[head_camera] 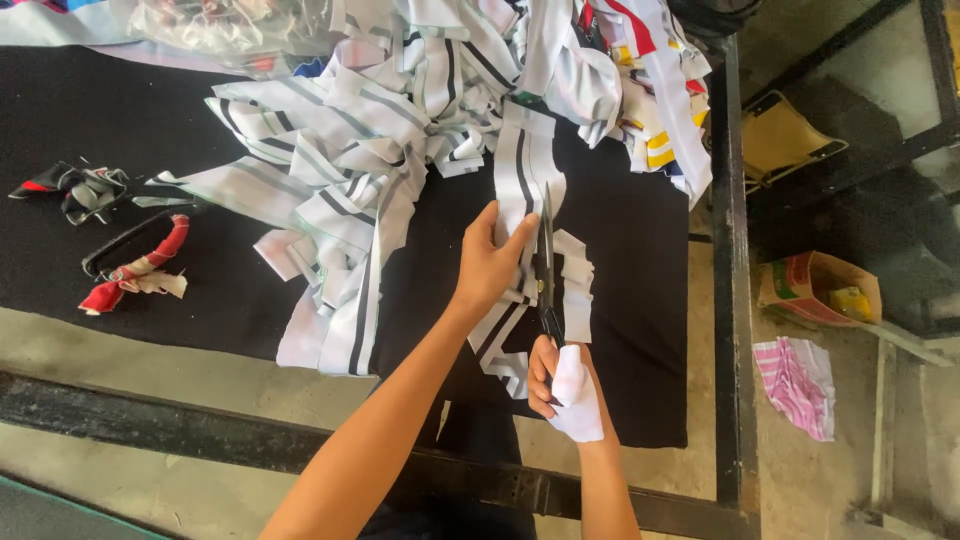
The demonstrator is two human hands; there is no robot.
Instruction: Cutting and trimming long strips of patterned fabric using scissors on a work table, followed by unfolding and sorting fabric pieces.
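Right hand, wrapped in white cloth, had its grip clamped on black scissors, blades running along a white striped fabric strip on the black tabletop. Left hand pinched the strip's edge, fingers extended, forearm reaching diagonally up.

- Soft, even daylight; no hard shadows.
- White striped fabric strips bright, near overexposed; black table cover holds little detail.
- Clear plastic sheet shows glare.
- Wide-angle bending at edges; focus mostly sharp.
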